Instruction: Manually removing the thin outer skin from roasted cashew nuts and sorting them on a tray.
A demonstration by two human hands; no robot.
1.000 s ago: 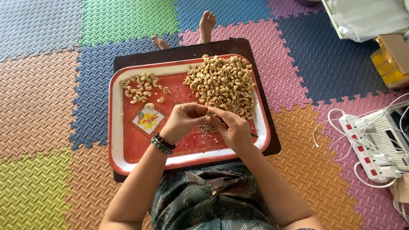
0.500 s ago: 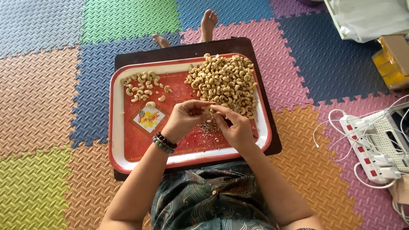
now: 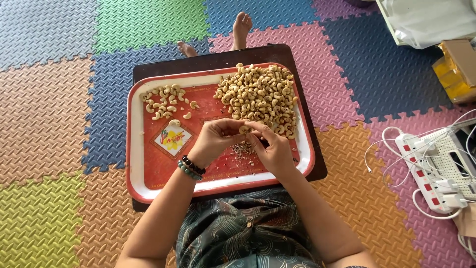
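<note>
Pinching one cashew (image 3: 244, 130) between your left hand (image 3: 214, 140) and right hand (image 3: 274, 149), you're over the red tray (image 3: 148, 168), beside the cashew pile (image 3: 260, 97).

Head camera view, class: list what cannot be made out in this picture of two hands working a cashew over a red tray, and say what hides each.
- Cashew: mostly covered by the fingertips of the left hand and right hand; its state is unclear.
- Any tool in the right hand: hidden by the fingers.
- Scraps on the tray: too small to identify.
- Cardboard box: cut off by the right edge.
</note>
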